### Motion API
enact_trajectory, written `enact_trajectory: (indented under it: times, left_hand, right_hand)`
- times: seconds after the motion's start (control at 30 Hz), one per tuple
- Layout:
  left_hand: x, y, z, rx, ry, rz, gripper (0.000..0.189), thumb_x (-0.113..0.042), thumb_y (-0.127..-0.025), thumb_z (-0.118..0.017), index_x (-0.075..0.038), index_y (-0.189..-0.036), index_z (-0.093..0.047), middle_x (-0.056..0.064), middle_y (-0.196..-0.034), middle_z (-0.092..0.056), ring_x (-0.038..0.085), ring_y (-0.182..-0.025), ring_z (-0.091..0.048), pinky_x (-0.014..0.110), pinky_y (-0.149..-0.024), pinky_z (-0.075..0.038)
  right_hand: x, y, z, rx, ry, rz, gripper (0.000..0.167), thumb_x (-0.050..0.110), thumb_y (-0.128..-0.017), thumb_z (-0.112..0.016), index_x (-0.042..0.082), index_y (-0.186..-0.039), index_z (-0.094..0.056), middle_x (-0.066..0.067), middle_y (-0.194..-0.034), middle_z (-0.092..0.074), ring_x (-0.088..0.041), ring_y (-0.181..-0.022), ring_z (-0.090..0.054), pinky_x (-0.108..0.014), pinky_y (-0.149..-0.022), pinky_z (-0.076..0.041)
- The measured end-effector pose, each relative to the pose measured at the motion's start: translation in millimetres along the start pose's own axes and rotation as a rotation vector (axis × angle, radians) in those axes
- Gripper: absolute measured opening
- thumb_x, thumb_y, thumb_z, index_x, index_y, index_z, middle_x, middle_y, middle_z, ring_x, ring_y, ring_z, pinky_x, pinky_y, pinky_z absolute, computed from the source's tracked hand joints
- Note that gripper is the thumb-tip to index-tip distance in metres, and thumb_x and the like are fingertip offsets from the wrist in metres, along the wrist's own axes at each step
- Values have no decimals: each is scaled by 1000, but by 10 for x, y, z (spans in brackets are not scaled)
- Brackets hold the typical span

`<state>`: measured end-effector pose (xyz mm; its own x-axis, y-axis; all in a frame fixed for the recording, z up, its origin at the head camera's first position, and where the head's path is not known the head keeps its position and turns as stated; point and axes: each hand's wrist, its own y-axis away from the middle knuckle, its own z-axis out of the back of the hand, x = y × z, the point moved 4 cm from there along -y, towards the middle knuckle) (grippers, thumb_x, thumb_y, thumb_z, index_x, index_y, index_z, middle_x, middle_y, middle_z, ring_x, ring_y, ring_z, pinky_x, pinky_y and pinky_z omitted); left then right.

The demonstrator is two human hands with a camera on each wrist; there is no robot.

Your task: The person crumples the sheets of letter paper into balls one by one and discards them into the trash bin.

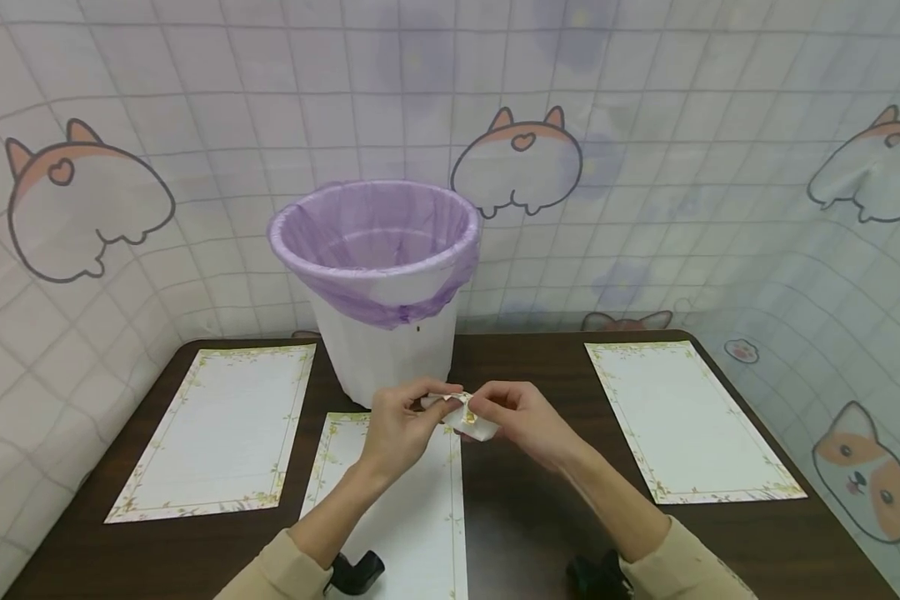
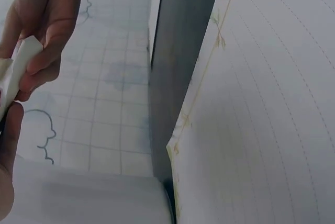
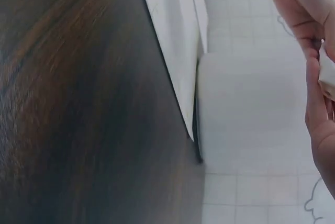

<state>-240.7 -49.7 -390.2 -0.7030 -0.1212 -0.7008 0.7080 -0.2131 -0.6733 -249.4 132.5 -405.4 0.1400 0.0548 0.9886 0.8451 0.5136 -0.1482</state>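
Between both hands is a small folded piece of white paper [image 1: 477, 426] with a bit of yellow-green print on it, held above the table's middle. My left hand [image 1: 401, 427] pinches its left end with thumb and fingers. At the other end, my right hand [image 1: 527, 419] pinches the paper too. In the left wrist view the white folded paper [image 2: 23, 64] shows as a narrow strip, with the right hand [image 2: 44, 22] above it. The right wrist view catches only part of the paper [image 3: 327, 72] at its right edge; fingers hide the rest.
A white bin [image 1: 390, 350] lined with a purple bag [image 1: 378, 300] stands behind the hands. Bordered paper sheets lie on the dark table [image 1: 525, 517]: one left [image 1: 217, 433], one centre [image 1: 397, 508], one right [image 1: 693, 425]. A patterned curtain [image 1: 682, 250] surrounds the table.
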Motion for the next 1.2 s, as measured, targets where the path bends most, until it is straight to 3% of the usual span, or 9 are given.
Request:
enact_trajectory:
  times: [0.13, 0.23, 0.37, 0.5, 0.57, 0.73, 0.87, 1.03, 1.2]
  left_hand:
    - [27, -7, -21, 6, -19, 44, 9, -2, -90, -78, -6, -98, -81, 2, -87, -77, 3, -44, -33, 21, -40, -26]
    - [83, -17, -32, 60, -32, 132, 9, -6, -92, -77, -7, -101, -81, 0, -87, -76, 5, -47, -37, 22, -42, -29]
    - [148, -33, 1, 227, 17, 264, 15, -7, -96, -72, -6, -110, -78, 3, -99, -75, 13, -62, -53, 23, -53, -42]
    - [161, -65, 56, 366, 83, 322, 18, -10, -100, -67, -3, -114, -76, 8, -113, -74, 24, -89, -69, 28, -74, -55]
    - [168, -88, 76, 381, 92, 335, 18, -15, -101, -68, -3, -110, -77, 8, -109, -75, 25, -91, -70, 29, -77, -55]
    - [177, -109, 94, 363, 130, 378, 13, -13, -96, -75, -2, -101, -79, 8, -95, -76, 22, -78, -68, 30, -70, -56]
    - [154, -105, 86, 350, 155, 401, 16, -9, -94, -76, 0, -107, -76, 8, -96, -75, 24, -82, -71, 34, -74, -58]
    - [162, -72, 51, 339, 189, 430, 31, -3, -93, -75, 3, -122, -70, 10, -97, -72, 24, -86, -70, 35, -77, -59]
    - [178, -30, 34, 345, 199, 443, 26, -5, -94, -74, 1, -119, -72, 9, -103, -72, 22, -90, -69, 31, -77, -58]
  right_hand:
    - [8, 1, -25, -61, 175, 109, 19, 12, -105, -61, -5, -103, -70, -16, -89, -71, -30, -74, -72, -46, -70, -61]
    - [-9, 8, -32, -135, 284, 167, 17, 13, -104, -63, 0, -98, -71, -11, -79, -71, -28, -62, -69, -48, -60, -60]
    - [-19, 37, -16, -215, 424, 213, 14, 16, -101, -68, 6, -94, -74, -3, -72, -69, -28, -54, -65, -37, -48, -56]
    - [-17, 53, 7, -225, 500, 236, 10, 16, -99, -71, 8, -95, -76, 1, -73, -67, -34, -55, -64, -31, -47, -52]
    - [-15, 47, 9, -209, 500, 230, 9, 16, -99, -71, 8, -98, -75, 0, -77, -67, -34, -58, -64, -31, -49, -54]
    - [-13, 43, 21, -207, 461, 180, 10, 17, -99, -73, 9, -104, -73, -3, -85, -66, -28, -66, -63, -31, -56, -55]
    - [-29, 51, 51, -241, 365, 122, 18, 13, -96, -75, 4, -110, -69, -7, -90, -66, -20, -72, -61, -29, -62, -55]
    - [-53, 37, 88, -307, 182, 87, 31, 7, -91, -79, -1, -117, -63, -14, -102, -67, -20, -83, -66, -28, -73, -59]
    - [-39, 25, 78, -352, 182, 131, 30, 5, -89, -81, -1, -115, -69, -14, -103, -70, -22, -83, -67, -28, -72, -58]
